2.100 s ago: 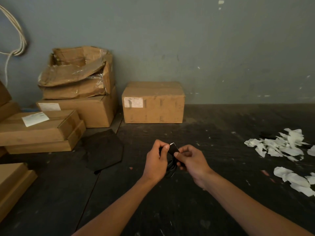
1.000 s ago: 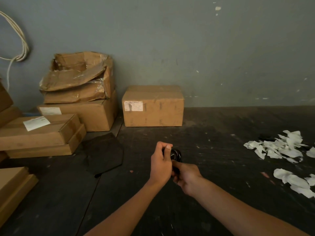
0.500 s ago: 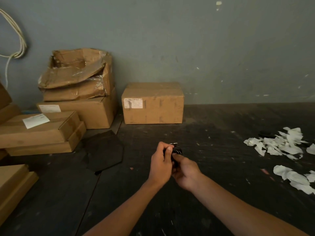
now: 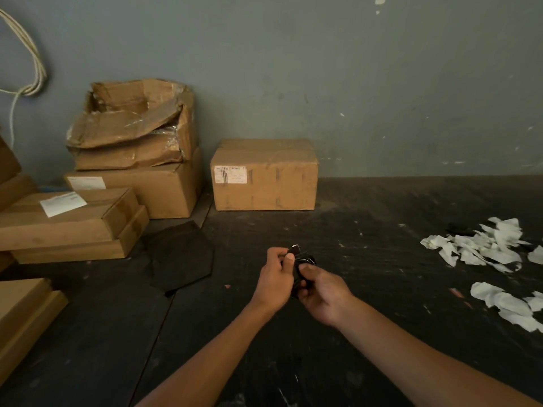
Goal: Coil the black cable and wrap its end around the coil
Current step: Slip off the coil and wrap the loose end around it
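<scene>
A small black cable coil (image 4: 304, 264) is held between both hands above the dark floor. My left hand (image 4: 276, 279) pinches its left side, thumb on top, with a small pale-tipped cable end (image 4: 294, 247) sticking up above the fingers. My right hand (image 4: 324, 292) grips the coil from the lower right, thumb laid across it. Most of the coil is hidden by my fingers.
A closed cardboard box (image 4: 264, 174) stands against the grey wall straight ahead. Stacked boxes (image 4: 132, 160) fill the left side. A dark flat sheet (image 4: 179, 257) lies left of my hands. Torn white paper scraps (image 4: 482, 245) lie at the right. A pale rope (image 4: 32, 69) hangs upper left.
My right hand dropped below the coil and then came back up to grip it. The cable end went out of sight behind my left hand, then showed above it again.
</scene>
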`<state>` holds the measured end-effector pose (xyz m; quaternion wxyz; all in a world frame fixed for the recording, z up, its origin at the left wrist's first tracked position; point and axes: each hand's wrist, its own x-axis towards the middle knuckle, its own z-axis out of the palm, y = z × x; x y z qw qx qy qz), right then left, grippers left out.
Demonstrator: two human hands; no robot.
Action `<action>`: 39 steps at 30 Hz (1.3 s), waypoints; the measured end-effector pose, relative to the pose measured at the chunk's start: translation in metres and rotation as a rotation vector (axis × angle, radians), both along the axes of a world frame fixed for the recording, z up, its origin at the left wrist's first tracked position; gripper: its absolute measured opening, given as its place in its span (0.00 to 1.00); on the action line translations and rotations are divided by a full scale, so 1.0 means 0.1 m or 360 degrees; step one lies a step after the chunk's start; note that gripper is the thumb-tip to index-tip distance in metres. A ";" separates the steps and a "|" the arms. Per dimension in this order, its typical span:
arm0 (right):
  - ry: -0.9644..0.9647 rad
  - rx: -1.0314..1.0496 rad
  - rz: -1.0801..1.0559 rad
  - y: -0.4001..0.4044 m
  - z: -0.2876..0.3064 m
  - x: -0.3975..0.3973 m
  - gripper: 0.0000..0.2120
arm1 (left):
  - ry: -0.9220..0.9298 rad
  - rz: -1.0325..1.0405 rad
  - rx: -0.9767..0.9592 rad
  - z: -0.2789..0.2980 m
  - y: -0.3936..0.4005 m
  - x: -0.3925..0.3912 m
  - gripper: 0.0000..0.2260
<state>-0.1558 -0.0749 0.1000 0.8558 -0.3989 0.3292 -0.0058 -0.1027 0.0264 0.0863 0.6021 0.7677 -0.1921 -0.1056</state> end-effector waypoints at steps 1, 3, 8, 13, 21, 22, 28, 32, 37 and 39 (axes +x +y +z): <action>-0.0007 0.0000 -0.0002 0.00 0.00 0.00 0.08 | 0.0070 0.0020 0.0030 -0.01 -0.01 0.01 0.10; -0.0014 -0.0026 0.0010 -0.01 0.00 0.00 0.07 | 0.0245 0.0058 0.0012 -0.03 -0.05 0.05 0.11; -0.0027 -0.0135 0.0070 -0.03 0.01 0.01 0.06 | 0.0432 -0.0042 -0.0147 -0.01 -0.03 0.07 0.08; -0.0012 -0.0508 0.0361 -0.05 0.06 0.00 0.07 | 0.0215 0.0074 -0.0153 -0.01 0.00 0.08 0.06; -0.0204 -0.0904 0.0307 -0.13 0.17 -0.02 0.10 | 0.0043 0.0055 0.0028 -0.10 0.08 0.13 0.03; -0.0250 -0.0915 0.0302 -0.13 0.18 0.00 0.10 | 0.0002 0.0021 0.0036 -0.10 0.07 0.12 0.03; -0.0396 -0.0968 0.0317 -0.17 0.19 0.02 0.09 | -0.0245 -0.0102 0.0110 -0.04 0.09 0.08 0.05; -0.0485 -0.1189 0.0463 -0.22 0.18 -0.03 0.12 | -0.0277 -0.0138 0.0101 -0.04 0.13 0.08 0.05; -0.0587 -0.1762 0.0454 -0.31 0.18 -0.03 0.06 | -0.0324 -0.0191 0.0099 -0.03 0.15 0.04 0.06; -0.0612 -0.1978 0.0400 -0.34 0.18 -0.02 0.03 | -0.0322 -0.0227 0.0100 -0.01 0.14 0.02 0.05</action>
